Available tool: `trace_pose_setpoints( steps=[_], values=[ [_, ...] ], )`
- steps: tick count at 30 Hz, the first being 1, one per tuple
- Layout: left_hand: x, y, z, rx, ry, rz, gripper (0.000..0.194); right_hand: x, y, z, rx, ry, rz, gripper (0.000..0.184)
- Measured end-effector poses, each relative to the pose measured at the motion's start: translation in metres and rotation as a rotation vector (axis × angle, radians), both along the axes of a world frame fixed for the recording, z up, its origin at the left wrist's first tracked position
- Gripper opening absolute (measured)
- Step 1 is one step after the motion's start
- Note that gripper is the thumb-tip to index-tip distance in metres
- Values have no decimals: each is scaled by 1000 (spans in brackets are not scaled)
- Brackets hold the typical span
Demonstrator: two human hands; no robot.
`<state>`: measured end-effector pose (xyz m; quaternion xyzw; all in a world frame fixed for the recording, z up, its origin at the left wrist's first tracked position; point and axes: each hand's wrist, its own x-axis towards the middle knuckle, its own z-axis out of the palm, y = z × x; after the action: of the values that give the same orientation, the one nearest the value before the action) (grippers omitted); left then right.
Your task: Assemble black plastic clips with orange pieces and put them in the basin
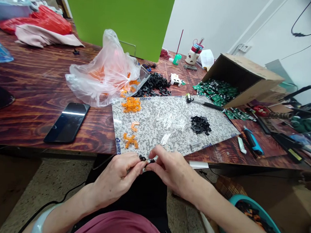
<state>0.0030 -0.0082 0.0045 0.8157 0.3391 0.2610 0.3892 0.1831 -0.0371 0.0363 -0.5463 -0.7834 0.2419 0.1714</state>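
At the front edge of the speckled board (149, 130), my left hand (121, 172) pinches a small black plastic part (142, 158). My right hand (170, 167) meets it from the other side, thumb and forefinger closed on the same part, whose details are mostly hidden by the fingers. Just beyond the hands lie white thin strips (171, 119), with a few set apart nearer me. Orange plastic clips (130, 140) rest on the board's left side, below a larger orange pile (131, 104). To the right sits a heap of small black pieces (201, 125).
A phone (67, 123) lies left of the board. Behind it are a plastic bag (106, 68) and a black parts pile (157, 84). A hammer (205, 104) crosses the board's back edge. The cardboard box (251, 74) spills green circuit boards (218, 93); a blue-handled knife (253, 140) lies right.
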Motion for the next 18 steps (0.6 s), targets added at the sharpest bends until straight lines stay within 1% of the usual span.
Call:
trace_pose_setpoints(
  steps=[3,4,6,8,10,13,15,18],
  values=[
    [-2,3,8,-68,16,-65,33,5,6,6,94,-193,161,11],
    [-2,4,10,-95,20,-79,33,7,8,6,132,-219,193,12],
    [-3,6,11,-162,18,-91,34,11,9,1,210,-197,226,17],
    [-4,6,7,-262,-13,-70,35,15,9,-8,295,-110,194,23],
    [-5,6,2,-393,-63,-33,35,18,6,-17,375,-17,127,29],
    [-4,4,-4,-548,-120,25,35,19,2,-26,455,57,36,33],
    [-3,4,-4,-587,-137,50,36,18,0,-27,473,88,4,32],
    [-1,6,-1,-587,-144,80,38,17,-2,-26,474,135,-17,31]
  ],
)
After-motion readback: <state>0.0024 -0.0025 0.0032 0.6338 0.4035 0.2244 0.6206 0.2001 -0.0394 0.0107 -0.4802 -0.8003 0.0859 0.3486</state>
